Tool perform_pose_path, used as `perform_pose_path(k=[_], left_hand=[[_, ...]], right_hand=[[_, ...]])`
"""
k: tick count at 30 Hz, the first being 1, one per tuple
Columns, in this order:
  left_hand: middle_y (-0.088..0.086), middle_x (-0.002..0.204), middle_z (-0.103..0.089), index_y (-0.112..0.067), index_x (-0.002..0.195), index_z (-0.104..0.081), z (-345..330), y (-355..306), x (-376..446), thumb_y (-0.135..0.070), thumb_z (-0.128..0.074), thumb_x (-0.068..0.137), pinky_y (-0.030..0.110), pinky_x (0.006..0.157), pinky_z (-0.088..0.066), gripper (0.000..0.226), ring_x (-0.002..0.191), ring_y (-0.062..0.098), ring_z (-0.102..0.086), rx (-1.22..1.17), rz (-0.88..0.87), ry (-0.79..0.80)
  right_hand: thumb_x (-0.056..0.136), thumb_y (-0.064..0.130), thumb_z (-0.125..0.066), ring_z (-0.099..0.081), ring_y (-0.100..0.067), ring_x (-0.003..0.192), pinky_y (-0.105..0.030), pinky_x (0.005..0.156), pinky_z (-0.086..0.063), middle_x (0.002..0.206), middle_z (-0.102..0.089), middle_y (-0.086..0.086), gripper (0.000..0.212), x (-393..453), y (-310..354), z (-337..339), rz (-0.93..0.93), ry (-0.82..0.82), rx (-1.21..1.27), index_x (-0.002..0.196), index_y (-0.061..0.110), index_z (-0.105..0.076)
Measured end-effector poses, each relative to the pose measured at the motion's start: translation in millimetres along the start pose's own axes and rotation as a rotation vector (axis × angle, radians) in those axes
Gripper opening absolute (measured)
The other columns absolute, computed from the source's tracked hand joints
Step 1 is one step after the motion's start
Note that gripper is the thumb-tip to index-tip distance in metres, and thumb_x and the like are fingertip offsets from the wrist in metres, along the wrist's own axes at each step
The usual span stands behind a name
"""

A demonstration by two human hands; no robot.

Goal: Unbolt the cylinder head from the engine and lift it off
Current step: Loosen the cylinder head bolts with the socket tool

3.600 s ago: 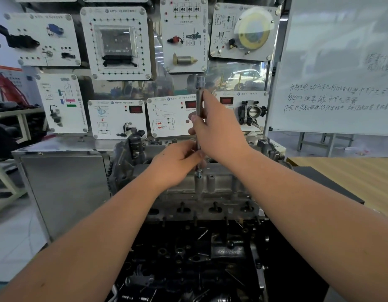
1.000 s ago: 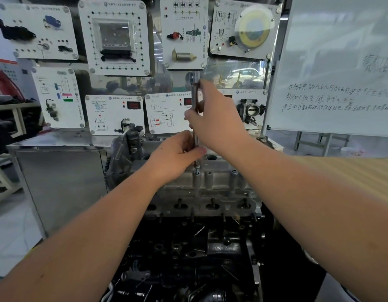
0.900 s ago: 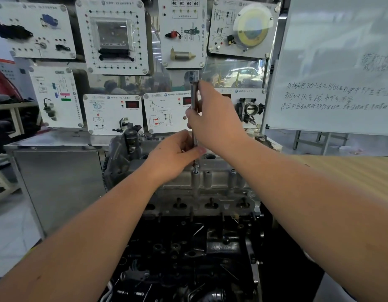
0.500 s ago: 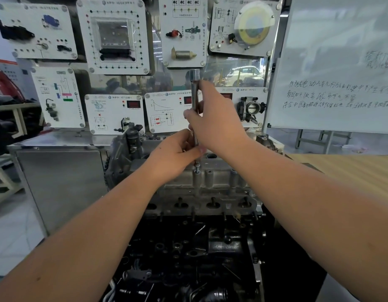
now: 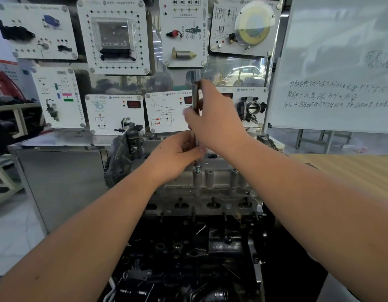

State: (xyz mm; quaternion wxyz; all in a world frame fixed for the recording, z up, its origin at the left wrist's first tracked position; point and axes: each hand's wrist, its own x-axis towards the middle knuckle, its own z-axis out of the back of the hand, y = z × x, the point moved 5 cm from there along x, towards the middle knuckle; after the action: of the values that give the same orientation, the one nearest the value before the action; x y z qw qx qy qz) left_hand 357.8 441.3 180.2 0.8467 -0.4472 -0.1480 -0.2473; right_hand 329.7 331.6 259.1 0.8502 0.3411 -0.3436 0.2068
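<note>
At frame centre, a long upright steel bolt tool is gripped by the right hand and pinched low by the left hand, steadied over the grey aluminium cylinder head.

Cylinder head on engine; tool upright above it, right hand over left hand. Panels behind; cabinet left; whiteboard right, above the worktop.
</note>
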Motion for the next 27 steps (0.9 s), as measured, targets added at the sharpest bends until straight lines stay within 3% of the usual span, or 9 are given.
perform_pose_path(k=[2, 3, 7, 10, 12, 16, 19, 23, 27], left_hand=[[-0.007, 0.092, -0.077, -0.022, 0.105, -0.065, -0.4, -0.8, -0.1, -0.065, -0.057, 0.072, 0.056, 0.092, -0.054, 0.055, 0.091, 0.023, -0.073, 0.0, -0.001, -0.008], [-0.006, 0.091, -0.077, -0.021, 0.105, -0.064, -0.6, -0.9, 0.0, -0.066, -0.057, 0.072, 0.056, 0.09, -0.055, 0.056, 0.09, 0.025, -0.073, 0.001, 0.005, -0.009], [-0.015, 0.091, -0.076, -0.03, 0.105, -0.065, -2.1, 2.3, 2.8, -0.057, -0.05, 0.092, 0.051, 0.088, -0.057, 0.033, 0.087, 0.015, -0.073, 0.101, 0.012, 0.013], [-0.027, 0.094, -0.074, -0.04, 0.104, -0.062, -1.5, 5.1, 4.2, -0.044, -0.048, 0.105, 0.044, 0.092, -0.055, 0.014, 0.086, -0.001, -0.07, 0.148, 0.007, 0.046], [-0.025, 0.091, -0.075, -0.036, 0.105, -0.063, -1.0, 6.1, 3.7, -0.039, -0.053, 0.104, 0.045, 0.093, -0.056, 0.011, 0.085, -0.001, -0.07, 0.116, 0.014, 0.053], [-0.014, 0.088, -0.077, -0.017, 0.109, -0.063, -1.3, -1.0, -0.1, -0.054, -0.057, 0.084, 0.054, 0.089, -0.056, 0.045, 0.088, 0.015, -0.073, 0.052, 0.025, -0.009], [-0.012, 0.087, -0.077, -0.018, 0.108, -0.064, -2.2, -0.4, 0.4, -0.063, -0.054, 0.077, 0.056, 0.088, -0.056, 0.055, 0.088, 0.02, -0.073, 0.043, 0.032, -0.013], [-0.025, 0.094, -0.074, -0.037, 0.112, -0.063, -3.1, 3.7, 2.7, -0.053, -0.047, 0.097, 0.049, 0.091, -0.056, 0.026, 0.089, 0.005, -0.07, 0.115, 0.004, 0.04], [-0.023, 0.091, -0.075, -0.037, 0.111, -0.062, -2.1, 4.4, 3.3, -0.043, -0.053, 0.1, 0.05, 0.09, -0.056, 0.015, 0.086, 0.004, -0.071, 0.111, -0.003, 0.062]], right_hand=[[0.097, 0.023, -0.063, -0.069, -0.018, 0.069, -0.035, 0.062, -0.058, 0.082, -0.066, -0.002, 0.048, -0.5, -0.6, 1.8, 0.007, -0.018, 0.032, 0.139, 0.017, -0.04], [0.098, 0.022, -0.062, -0.07, -0.02, 0.07, -0.04, 0.064, -0.059, 0.084, -0.068, -0.005, 0.047, -0.1, -1.1, 2.1, 0.005, -0.016, 0.042, 0.14, 0.016, -0.04], [0.101, 0.013, -0.052, -0.072, -0.028, 0.079, -0.047, 0.072, -0.059, 0.093, -0.069, -0.012, 0.016, 5.3, -2.1, 2.2, -0.003, 0.02, 0.001, 0.115, 0.007, -0.05], [0.101, 0.009, -0.044, -0.072, -0.032, 0.082, -0.05, 0.072, -0.059, 0.097, -0.069, -0.016, 0.013, 4.2, -0.8, 0.5, -0.022, 0.067, -0.007, 0.113, 0.005, -0.045], [0.1, 0.008, -0.044, -0.072, -0.035, 0.08, -0.053, 0.068, -0.059, 0.093, -0.069, -0.019, 0.011, 1.6, -1.3, -0.2, -0.034, 0.064, 0.013, 0.11, 0.006, -0.042], [0.099, 0.015, -0.055, -0.071, -0.028, 0.075, -0.045, 0.066, -0.059, 0.087, -0.068, -0.01, 0.021, -0.8, -1.3, 2.3, -0.007, -0.003, -0.018, 0.119, 0.012, -0.048], [0.099, 0.016, -0.057, -0.07, -0.025, 0.073, -0.04, 0.064, -0.058, 0.086, -0.067, -0.007, 0.025, -1.4, -3.6, 4.5, 0.005, -0.036, -0.041, 0.122, 0.012, -0.048], [0.099, 0.01, -0.048, -0.072, -0.029, 0.081, -0.049, 0.069, -0.059, 0.09, -0.067, -0.013, 0.009, 0.4, -4.7, 3.3, -0.018, 0.014, -0.004, 0.108, 0.008, -0.046], [0.097, 0.011, -0.049, -0.073, -0.03, 0.08, -0.05, 0.068, -0.06, 0.089, -0.069, -0.014, 0.015, 0.5, -5.8, 1.7, -0.042, 0.009, 0.019, 0.112, 0.008, -0.047]])
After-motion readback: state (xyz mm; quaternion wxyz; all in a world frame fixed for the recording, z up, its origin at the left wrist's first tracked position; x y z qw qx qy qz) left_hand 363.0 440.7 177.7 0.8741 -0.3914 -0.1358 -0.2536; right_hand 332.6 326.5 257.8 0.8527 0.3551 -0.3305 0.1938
